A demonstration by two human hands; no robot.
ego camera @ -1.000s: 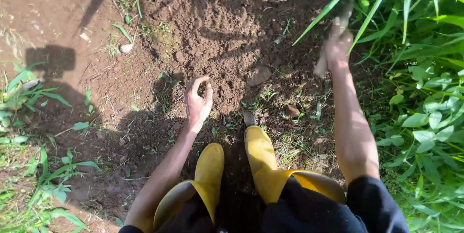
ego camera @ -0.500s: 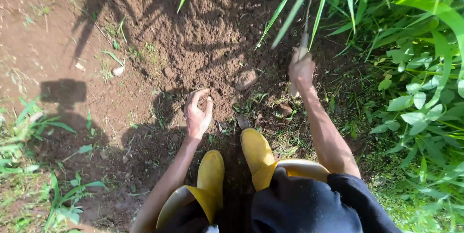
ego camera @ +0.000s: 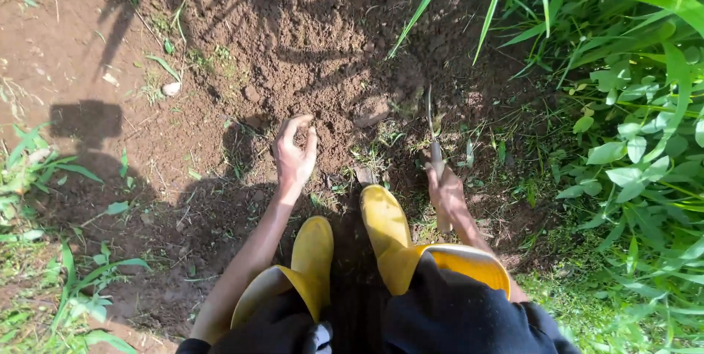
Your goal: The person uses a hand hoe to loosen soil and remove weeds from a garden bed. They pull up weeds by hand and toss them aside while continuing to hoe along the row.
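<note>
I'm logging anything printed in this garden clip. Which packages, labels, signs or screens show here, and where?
None in view: no package, label, sign or screen.
What shows instead: bare brown soil, green plants at the right, plain yellow boots, the left hand empty over the soil, and the right hand gripping a thin hand tool.

Yellow rubber boots [ego camera: 381, 229] stand on dark loose soil [ego camera: 308, 38]. Leafy green plants [ego camera: 631, 126] crowd one side; a pale stone [ego camera: 171, 88] lies across the dirt.
</note>
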